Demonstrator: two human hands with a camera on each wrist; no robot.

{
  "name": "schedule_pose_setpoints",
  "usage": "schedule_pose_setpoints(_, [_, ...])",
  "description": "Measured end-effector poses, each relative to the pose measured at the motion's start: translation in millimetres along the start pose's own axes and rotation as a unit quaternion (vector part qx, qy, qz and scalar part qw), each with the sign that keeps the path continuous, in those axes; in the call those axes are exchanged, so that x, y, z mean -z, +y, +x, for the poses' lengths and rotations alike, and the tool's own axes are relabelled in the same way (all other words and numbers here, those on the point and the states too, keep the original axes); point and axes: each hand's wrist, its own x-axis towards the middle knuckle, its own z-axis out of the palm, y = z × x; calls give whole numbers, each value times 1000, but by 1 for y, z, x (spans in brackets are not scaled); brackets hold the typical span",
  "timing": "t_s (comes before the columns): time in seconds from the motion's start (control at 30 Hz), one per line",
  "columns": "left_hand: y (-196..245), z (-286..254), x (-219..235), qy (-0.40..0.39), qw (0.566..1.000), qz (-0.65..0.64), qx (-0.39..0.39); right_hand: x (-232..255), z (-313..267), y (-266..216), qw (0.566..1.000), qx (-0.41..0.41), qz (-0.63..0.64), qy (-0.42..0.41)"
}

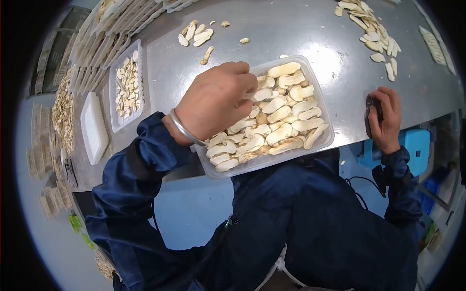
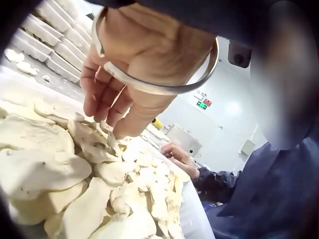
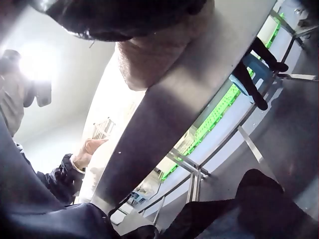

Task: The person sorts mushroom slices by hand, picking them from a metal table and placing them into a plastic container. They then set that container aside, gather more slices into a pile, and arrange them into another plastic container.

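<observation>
A clear plastic tray (image 1: 326, 114) full of sliced mushrooms (image 1: 279, 114) sits at the near edge of the metal table, its slices laid in rough rows. Over its left side bends my left hand (image 1: 218, 99), a metal bangle (image 1: 183, 128) round the wrist. Thumb and fingertips meet on a mushroom slice (image 2: 110, 142) in the left wrist view; the head view mostly hides it under the hand. Further right, my right hand (image 1: 388, 121) rests at the table edge and grips a dark, narrow object (image 1: 374, 114), partly covered by the fingers.
Loose slices (image 1: 373, 35) lie at the back right, and a smaller group (image 1: 200, 35) at the back left. Another tray (image 1: 141, 80) holds small pieces, beside white empty trays (image 1: 93, 127) and tall tray stacks (image 1: 92, 51). A blue stool (image 1: 418, 153) stands below the right edge.
</observation>
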Motion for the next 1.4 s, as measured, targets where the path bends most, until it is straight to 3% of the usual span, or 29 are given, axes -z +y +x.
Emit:
schedule_pose_setpoints(0.07, [-1, -1, -2, 25, 999, 15, -23, 0, -1, 0, 1000, -4, 2, -2])
schedule_pose_setpoints(0.2, [-9, -6, 23, 37, 998, -7, 43, 0, 0, -1, 1000, -7, 6, -1])
schedule_pose_setpoints(0.23, [-24, -9, 31, 63, 996, -29, 62, 0, 0, -1, 1000, -8, 9, -2])
schedule_pose_setpoints(0.3, [-60, -10, 51, 131, 984, 49, 109, 0, -1, 0, 1000, -10, 11, -3])
schedule_pose_setpoints(0.37, [-94, -12, 67, 129, 967, 31, 219, -1, -1, 1, 1000, -13, 8, -1])
schedule_pose_setpoints(0.4, [-107, -13, 68, 105, 967, 17, 233, 0, -1, 1, 1000, -19, 16, -2])
schedule_pose_setpoints(0.5, [-113, -8, 50, 54, 976, 2, 210, -1, -1, 1, 1000, -10, 9, 3])
schedule_pose_setpoints(0.63, [-93, 8, 30, 16, 970, 37, 241, -1, 0, 0, 1000, -12, 19, 4])
schedule_pose_setpoints(0.77, [-106, 8, 23, 7, 978, 38, 203, -2, -1, 0, 1000, -8, 6, 7])
schedule_pose_setpoints(0.9, [-103, 10, 23, 0, 975, 43, 220, -1, -1, 1, 1000, -14, 19, 2])
schedule_pose_setpoints(1.13, [-106, 8, 15, 27, 983, 130, 129, 0, -1, 0, 1000, -20, 19, 3])
schedule_pose_setpoints(1.33, [-92, 12, 20, -3, 978, 113, 176, -1, -1, 2, 1000, -11, 9, 0])
schedule_pose_setpoints(1.4, [-94, 9, 21, 23, 980, 29, 196, -1, -2, 3, 1000, -11, 8, -1])
